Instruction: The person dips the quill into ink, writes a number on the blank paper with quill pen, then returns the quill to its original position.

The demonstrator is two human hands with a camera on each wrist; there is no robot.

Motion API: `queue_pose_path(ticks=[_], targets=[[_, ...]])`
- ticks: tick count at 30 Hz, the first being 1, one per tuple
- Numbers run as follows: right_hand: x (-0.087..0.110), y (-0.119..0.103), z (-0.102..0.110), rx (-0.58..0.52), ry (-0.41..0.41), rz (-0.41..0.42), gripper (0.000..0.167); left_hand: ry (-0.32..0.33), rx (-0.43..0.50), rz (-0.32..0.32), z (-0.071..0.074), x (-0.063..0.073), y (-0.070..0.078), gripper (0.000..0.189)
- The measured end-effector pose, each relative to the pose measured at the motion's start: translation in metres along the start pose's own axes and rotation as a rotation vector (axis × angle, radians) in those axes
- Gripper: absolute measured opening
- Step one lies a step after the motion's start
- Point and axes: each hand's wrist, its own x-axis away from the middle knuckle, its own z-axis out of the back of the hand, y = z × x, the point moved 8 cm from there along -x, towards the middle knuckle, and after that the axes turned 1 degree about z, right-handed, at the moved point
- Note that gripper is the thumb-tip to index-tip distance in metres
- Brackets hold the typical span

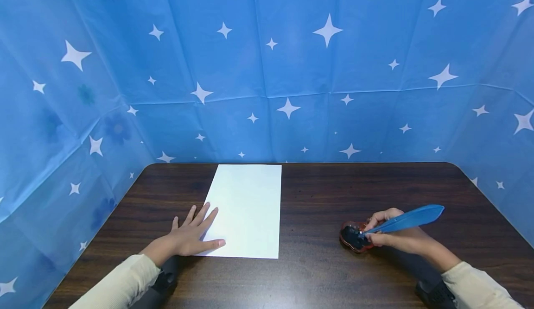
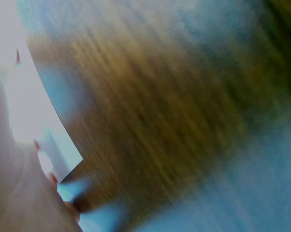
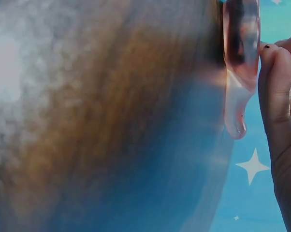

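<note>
Nearest, two pale sleeves, the left one (image 1: pixel 118 283) and the right one (image 1: pixel 477 286), reach in over the dark wood-grained counter (image 1: pixel 233 281), each with a black device at the wrist, one on the left (image 1: pixel 167 276) and one on the right (image 1: pixel 438 293).

The left hand (image 1: pixel 189 237) lies palm down toward the counter's left edge, its grip spread wide, with hold of nothing. Thumb and forefinger reach onto a white sheet of paper (image 1: pixel 250 211), over its near left part, while the ring and little fingers lie outside its left edge, above bare wood.

The right hand (image 1: pixel 400 241), closer to the counter's right edge, has its grip drawn into a pinch round the lower end of a blue feather (image 1: pixel 410 218). The feather slants up toward the right edge; its lower end is at a small, reddish see-through dish (image 1: pixel 358 249) holding something dark (image 1: pixel 351 236). In the right wrist view the dish shows edge-on beside the fingertips.

The paper runs back almost to the counter's far edge, left of that edge's middle. Beyond hangs a creased blue cloth (image 1: pixel 250 59) printed with white four-pointed stars.
</note>
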Motion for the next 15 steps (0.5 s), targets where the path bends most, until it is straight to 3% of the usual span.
queue_pose_path(ticks=[9,15], targets=[[-0.0027,0.0002,-0.0036,0.007,0.009,-0.049,0.005,0.002,0.003,0.0,0.0002,0.0006,0.0005,0.097],[-0.0034,-0.0001,-0.0025,0.009,0.008,-0.036,0.005,0.003,0.002,-0.002,-0.0003,0.0009,-0.0001,0.097]])
